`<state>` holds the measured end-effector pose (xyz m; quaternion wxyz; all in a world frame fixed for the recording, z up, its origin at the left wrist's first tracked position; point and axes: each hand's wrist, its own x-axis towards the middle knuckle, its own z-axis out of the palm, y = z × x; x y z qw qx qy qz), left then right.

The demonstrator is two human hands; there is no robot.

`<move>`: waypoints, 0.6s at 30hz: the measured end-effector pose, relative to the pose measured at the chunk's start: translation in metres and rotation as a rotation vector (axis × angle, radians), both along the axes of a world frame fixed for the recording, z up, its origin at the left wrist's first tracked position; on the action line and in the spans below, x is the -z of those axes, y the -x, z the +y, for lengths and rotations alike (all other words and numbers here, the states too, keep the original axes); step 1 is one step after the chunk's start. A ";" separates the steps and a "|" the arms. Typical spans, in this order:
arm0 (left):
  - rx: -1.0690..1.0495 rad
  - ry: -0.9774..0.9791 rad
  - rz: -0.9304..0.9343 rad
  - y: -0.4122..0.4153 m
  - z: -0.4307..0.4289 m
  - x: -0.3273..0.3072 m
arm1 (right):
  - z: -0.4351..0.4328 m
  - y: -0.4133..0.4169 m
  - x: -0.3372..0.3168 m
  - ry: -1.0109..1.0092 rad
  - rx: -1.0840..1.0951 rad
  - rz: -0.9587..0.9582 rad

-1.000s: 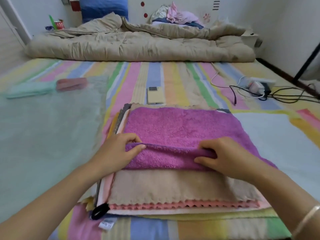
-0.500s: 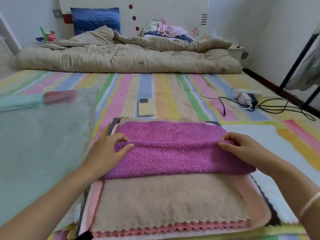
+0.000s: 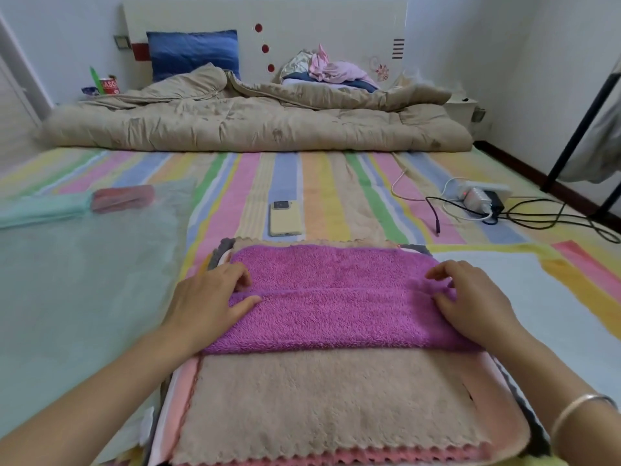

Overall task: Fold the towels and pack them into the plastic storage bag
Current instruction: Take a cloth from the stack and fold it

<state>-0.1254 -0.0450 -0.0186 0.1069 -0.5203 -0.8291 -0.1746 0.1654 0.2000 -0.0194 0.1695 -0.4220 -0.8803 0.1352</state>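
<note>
A purple towel [image 3: 336, 297] lies on top of a stack of flat towels, its near half folded over toward the far half. Under it shows a beige towel [image 3: 329, 408] with a pink one beneath. My left hand [image 3: 208, 297] pinches the folded edge at the towel's left end, thumb on top. My right hand [image 3: 470, 297] holds the right end of the same fold. The clear plastic storage bag [image 3: 84, 280] lies flat on the bed to the left, with a green zip strip and a red slider [image 3: 122, 198] at its far end.
A yellow phone [image 3: 285, 218] lies just beyond the towel stack. A power strip with cables [image 3: 480, 200] sits at the right. A rumpled beige quilt [image 3: 255, 122] crosses the head of the bed. A black rack leg stands at the far right.
Both hands have carried the purple towel's near edge away from me, over the far half, and moved out to its two ends. The view has tilted up.
</note>
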 end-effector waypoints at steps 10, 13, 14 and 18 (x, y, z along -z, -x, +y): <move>0.133 0.170 -0.004 0.025 0.065 -0.014 | 0.019 0.081 -0.002 -0.229 -0.192 -0.361; 0.103 0.278 0.119 0.030 0.074 -0.017 | 0.026 0.080 -0.002 -0.256 -0.134 -0.388; 0.080 0.306 0.164 0.031 0.077 -0.020 | 0.028 0.079 -0.003 -0.276 -0.105 -0.388; 0.052 0.319 0.209 0.030 0.080 -0.029 | 0.029 0.072 -0.007 -0.352 0.006 -0.402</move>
